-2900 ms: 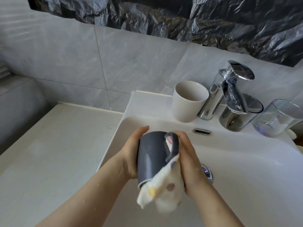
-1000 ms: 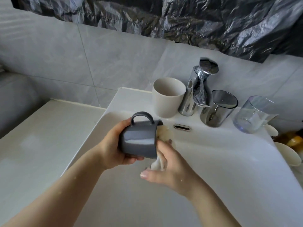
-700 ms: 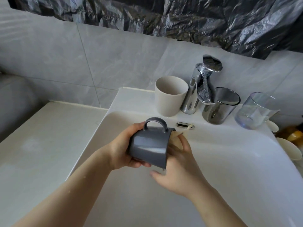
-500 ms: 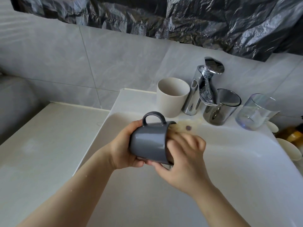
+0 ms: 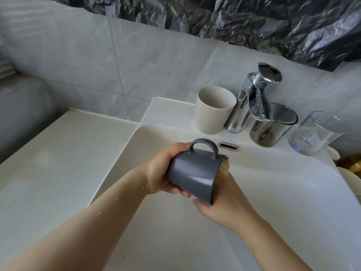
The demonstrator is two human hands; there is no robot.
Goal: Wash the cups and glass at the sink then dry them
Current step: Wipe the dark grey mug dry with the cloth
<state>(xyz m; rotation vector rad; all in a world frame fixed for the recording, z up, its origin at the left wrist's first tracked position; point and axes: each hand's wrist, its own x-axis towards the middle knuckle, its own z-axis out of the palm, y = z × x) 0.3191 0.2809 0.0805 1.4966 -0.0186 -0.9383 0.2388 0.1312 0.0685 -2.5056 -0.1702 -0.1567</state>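
Fingers (image 5: pixel 176 191) of our left hand (image 5: pixel 160 173) grip the grey mug (image 5: pixel 192 178) at its base; right hand (image 5: pixel 228 204) fingers hidden at its mouth, state unclear; we judge it rigid, slippery, chippable; handle (image 5: pixel 204 145) offers surest hold.

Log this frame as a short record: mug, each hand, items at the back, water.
mug: grey mug on its side over the sink, handle up, mouth to the right
left hand: left hand grips the base end
right hand: right hand at the mouth, fingers hidden inside; a bit of cloth shows at the rim
back row, left to right: beige cup, tap, metal cup, glass
water: none seen running
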